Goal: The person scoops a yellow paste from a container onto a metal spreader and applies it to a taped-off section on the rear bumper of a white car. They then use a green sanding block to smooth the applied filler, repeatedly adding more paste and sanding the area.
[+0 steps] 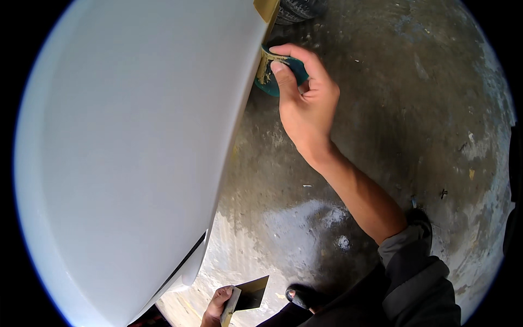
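Observation:
My right hand (308,101) grips a teal flexible spreader (267,82), thumb and forefinger bent over it, with tan paste smeared on its face. The spreader is at the edge of a large white painted panel (131,131), just below a yellowish-tan section (266,11) at the top. Whether it touches the edge is hard to tell. Low in the view, my left hand (218,305) holds a flat scraper (250,289) by its pale handle, away from the panel, with its dark, tan-tinged blade pointing right.
A stained concrete floor (403,125) lies beneath. A dark tyre (294,10) shows at the top behind the panel edge. My sandalled feet (298,295) are at the lower right, under the dark sleeve. A dark seam (182,260) runs along the panel's lower part.

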Tool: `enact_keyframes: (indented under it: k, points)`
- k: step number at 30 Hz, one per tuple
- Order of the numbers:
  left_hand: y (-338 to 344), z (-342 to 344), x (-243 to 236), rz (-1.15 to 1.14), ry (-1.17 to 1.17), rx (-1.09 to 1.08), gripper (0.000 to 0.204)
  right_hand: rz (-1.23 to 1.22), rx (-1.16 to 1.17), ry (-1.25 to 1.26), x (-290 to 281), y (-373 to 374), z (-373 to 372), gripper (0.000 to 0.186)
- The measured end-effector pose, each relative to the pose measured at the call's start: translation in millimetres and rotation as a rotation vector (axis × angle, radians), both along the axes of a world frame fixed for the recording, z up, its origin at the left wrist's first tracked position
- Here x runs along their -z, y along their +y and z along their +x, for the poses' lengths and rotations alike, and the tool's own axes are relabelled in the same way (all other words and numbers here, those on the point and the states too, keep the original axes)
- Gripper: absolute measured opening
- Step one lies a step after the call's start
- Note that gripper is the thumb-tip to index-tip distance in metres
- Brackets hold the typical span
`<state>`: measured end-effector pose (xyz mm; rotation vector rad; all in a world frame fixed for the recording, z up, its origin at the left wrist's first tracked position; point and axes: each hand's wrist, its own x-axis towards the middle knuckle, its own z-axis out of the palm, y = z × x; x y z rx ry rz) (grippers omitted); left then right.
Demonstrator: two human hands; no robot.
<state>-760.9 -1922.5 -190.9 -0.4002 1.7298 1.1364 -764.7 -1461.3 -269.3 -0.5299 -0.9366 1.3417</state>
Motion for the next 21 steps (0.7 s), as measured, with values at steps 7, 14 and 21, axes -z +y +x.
enact_keyframes:
  k: [7, 14, 21]
  points:
    - [-30.5, 1.3, 6.7, 0.023, 0.008, 0.026, 0.029, 0.051, -0.011, 0.007, -6.1, -44.9, 12.2, 0.018]
    - [-64.6, 0.2, 16.1, 0.007, 0.025, 0.029, 0.031, 0.086, -0.001, 0.034, -11.4, -79.8, 18.4, 0.018]
    - [-85.5, 6.1, 23.4, 0.015, 0.028, 0.046, 0.03, 0.109, -0.019, 0.055, -14.9, -108.8, 26.8, 0.017]
